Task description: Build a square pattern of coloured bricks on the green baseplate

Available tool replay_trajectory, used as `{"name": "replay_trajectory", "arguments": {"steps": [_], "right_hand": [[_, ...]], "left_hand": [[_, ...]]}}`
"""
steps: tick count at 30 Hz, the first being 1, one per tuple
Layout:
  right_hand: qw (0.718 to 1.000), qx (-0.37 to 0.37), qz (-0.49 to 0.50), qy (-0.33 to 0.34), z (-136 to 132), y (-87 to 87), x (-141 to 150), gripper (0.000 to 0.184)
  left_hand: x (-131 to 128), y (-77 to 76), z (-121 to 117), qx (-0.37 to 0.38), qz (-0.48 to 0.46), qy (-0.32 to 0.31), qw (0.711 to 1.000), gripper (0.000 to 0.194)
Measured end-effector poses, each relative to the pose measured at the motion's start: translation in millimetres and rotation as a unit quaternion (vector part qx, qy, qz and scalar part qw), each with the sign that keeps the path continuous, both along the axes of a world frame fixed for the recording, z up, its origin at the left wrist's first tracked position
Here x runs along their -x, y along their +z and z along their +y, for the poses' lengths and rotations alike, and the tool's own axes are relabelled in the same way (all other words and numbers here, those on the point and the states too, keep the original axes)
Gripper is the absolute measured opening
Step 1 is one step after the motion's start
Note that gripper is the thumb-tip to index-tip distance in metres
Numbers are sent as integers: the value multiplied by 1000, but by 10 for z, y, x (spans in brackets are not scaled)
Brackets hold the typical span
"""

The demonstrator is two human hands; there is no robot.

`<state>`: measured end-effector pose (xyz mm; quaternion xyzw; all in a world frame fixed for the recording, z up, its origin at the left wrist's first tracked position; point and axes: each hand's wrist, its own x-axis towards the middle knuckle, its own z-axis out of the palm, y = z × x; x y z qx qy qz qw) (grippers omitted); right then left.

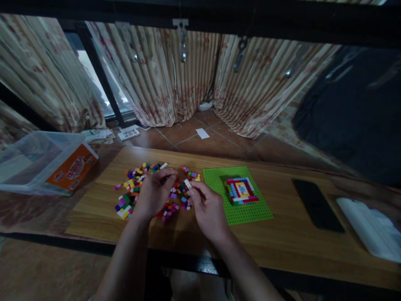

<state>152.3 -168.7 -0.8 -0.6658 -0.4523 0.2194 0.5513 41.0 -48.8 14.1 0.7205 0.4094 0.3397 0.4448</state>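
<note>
My right hand [209, 209] pinches a small white building brick [187, 183] between thumb and fingertips, just above the loose bricks. Over the middle of the heap of many-coloured bricks [127, 200] is my left hand [156, 193], its fingers curled and brought together; whatever they hold, if anything, does not show. Part of the heap lies hidden beneath that hand. To the right of my right hand lies a green studded baseplate [216, 177]. On it stands a squarish structure of red, white, blue and yellow bricks [242, 190], built in nested rings.
A clear plastic bin [37, 144] with an orange label stands left of the wooden table [97, 209]. Toward the table's right end lie a black phone-like slab [318, 205] and a white packet [368, 228]. Curtains [150, 75] hang beyond, and a dark bar [200, 16] crosses overhead.
</note>
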Motion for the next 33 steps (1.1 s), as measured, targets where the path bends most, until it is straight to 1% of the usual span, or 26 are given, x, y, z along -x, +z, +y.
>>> {"name": "replay_trajectory", "arguments": {"steps": [3, 5, 8, 10, 13, 15, 19, 23, 26, 28, 30, 32, 33], "right_hand": [[996, 9, 92, -1, -86, -22, -42, 24], [991, 4, 135, -8, -130, -34, -89, 23], [988, -1, 152, -33, -173, -60, -189, 17], [988, 5, 143, -57, -201, -77, -264, 14], [990, 25, 104, -88, -272, -76, -378, 12], [993, 56, 65, -80, -341, -54, -463, 14], [991, 126, -14, -50, -485, -10, -664, 21], [985, 151, -51, -71, -565, -10, -833, 23], [977, 170, -79, -100, -574, -14, -883, 23], [962, 202, -125, -134, -565, -10, -884, 22], [937, 244, -186, -166, -551, -4, -868, 21], [909, 287, -239, -188, -535, 7, -845, 20], [896, 304, -258, -195, -527, 15, -831, 19]], "left_hand": [[-165, -20, -138, 47, -30, -70, 996, 23], [-256, -43, -224, 87, -53, -110, 989, 26], [-374, -78, -335, 138, -83, -152, 975, 29], [-450, -94, -395, 156, -101, -159, 970, 29], [-573, -127, -465, 162, -118, -147, 969, 20], [-660, -171, -500, 167, -124, -140, 968, 16], [-836, -283, -548, 202, -154, -145, 956, 16], [-982, -344, -582, 246, -193, -151, 938, 18], [-1058, -386, -621, 262, -202, -137, 934, 18], [-1095, -433, -663, 256, -201, -107, 939, 18], [-1123, -486, -715, 231, -183, -76, 952, 17], [-1143, -523, -769, 194, -150, -63, 967, 18], [-1149, -532, -793, 175, -135, -68, 973, 19]]}}
